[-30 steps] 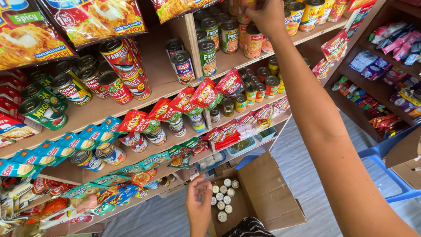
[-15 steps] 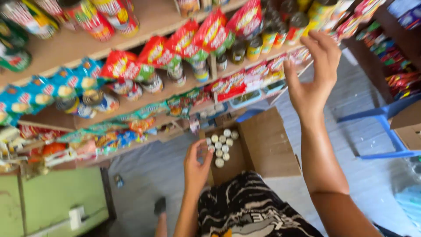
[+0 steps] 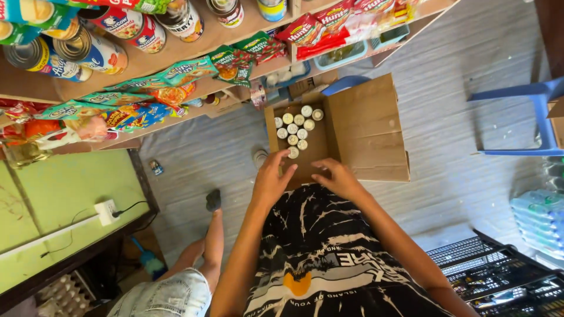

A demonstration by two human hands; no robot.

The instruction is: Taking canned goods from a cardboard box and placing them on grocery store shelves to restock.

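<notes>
We see both hands lowered over an open cardboard box [image 3: 358,126] that sits on the grey plank floor [image 3: 458,88]. The left hand [image 3: 271,179] hangs at the box's near edge, fingers spread and loose, gripping nothing; its fingertips lie just beside the nearest of the small cans [image 3: 295,129]. The right hand [image 3: 336,178] sits at about 3 o'clock from the left one, fingers slack and slightly curled, also empty, over the near edge of the box. The small cans stand upright in rows inside the box, showing pale round lids, at 12 o'clock from both hands. A wide box flap lies open at 1 o'clock. Wooden shelves [image 3: 176,56] with larger cans and bright sachets run from 10 to 12 o'clock. A blue plastic chair [image 3: 529,94] stands at 2 o'clock, well apart.
</notes>
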